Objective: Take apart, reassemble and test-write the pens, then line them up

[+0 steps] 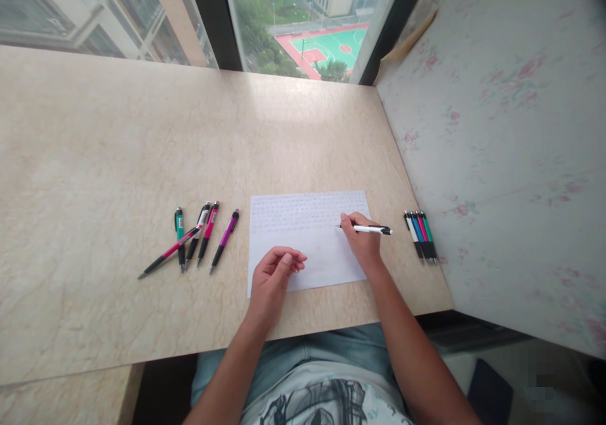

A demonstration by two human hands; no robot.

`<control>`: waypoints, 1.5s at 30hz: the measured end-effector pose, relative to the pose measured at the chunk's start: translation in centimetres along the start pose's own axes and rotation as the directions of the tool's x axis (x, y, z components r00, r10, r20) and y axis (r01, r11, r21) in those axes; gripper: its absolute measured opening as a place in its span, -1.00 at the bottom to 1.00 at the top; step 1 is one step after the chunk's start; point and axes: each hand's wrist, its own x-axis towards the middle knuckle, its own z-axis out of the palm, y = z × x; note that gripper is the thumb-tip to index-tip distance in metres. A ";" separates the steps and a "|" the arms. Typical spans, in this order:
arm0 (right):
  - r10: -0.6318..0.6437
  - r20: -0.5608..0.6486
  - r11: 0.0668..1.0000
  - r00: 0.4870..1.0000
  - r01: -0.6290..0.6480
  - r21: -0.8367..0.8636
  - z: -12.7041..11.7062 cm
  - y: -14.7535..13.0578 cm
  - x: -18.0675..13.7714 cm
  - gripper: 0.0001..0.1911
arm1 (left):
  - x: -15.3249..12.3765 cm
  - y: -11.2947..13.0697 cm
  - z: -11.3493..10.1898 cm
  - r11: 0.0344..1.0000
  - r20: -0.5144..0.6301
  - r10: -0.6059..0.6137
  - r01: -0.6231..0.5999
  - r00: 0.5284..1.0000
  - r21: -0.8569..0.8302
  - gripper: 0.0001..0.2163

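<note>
A white sheet of paper (307, 242) lies on the beige marble-look table (118, 160), with faint lines of writing across its upper part. My right hand (360, 243) grips a white pen with a black end (372, 229), its tip touching the paper at the right of the written lines. My left hand (274, 276) rests on the lower left part of the sheet with the fingers loosely curled, holding nothing.
Several pens (196, 239) in green, pink, white and purple lie scattered left of the paper. Several more pens (420, 234) lie side by side at the table's right edge. A floral wall (511, 147) stands on the right, a window (303, 21) behind.
</note>
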 end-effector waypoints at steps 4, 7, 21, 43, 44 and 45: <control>-0.010 0.010 1.000 1.000 0.010 -0.001 0.1 -0.1 0.0 -0.56 | 0.0 0.1 0.1 1.000 -0.004 0.001 -0.001 1.000 0.003 -0.87; -0.029 0.005 0.999 1.000 0.029 -0.027 0.1 -0.2 -0.1 -0.56 | 0.0 0.1 0.1 1.000 -0.006 0.003 -0.003 1.000 0.014 -0.87; -0.052 -0.022 0.997 0.998 0.051 -0.049 0.2 -0.1 -0.1 -0.55 | 0.0 0.0 0.1 1.000 -0.008 0.005 -0.005 1.000 0.020 -0.87; -0.034 -0.056 0.998 0.998 0.031 -0.059 0.2 0.2 0.0 -0.56 | 0.1 -0.1 0.0 1.000 -0.014 0.006 -0.006 1.000 0.026 -0.86; -0.037 -0.054 0.998 0.998 0.034 -0.057 0.2 0.2 0.0 -0.56 | 0.1 -0.1 0.0 1.000 -0.012 0.007 -0.007 1.000 0.028 -0.86; -0.038 -0.058 0.998 0.998 0.035 -0.057 0.3 0.3 0.0 -0.56 | 0.1 -0.1 0.0 1.000 -0.010 0.009 -0.009 1.000 0.030 -0.87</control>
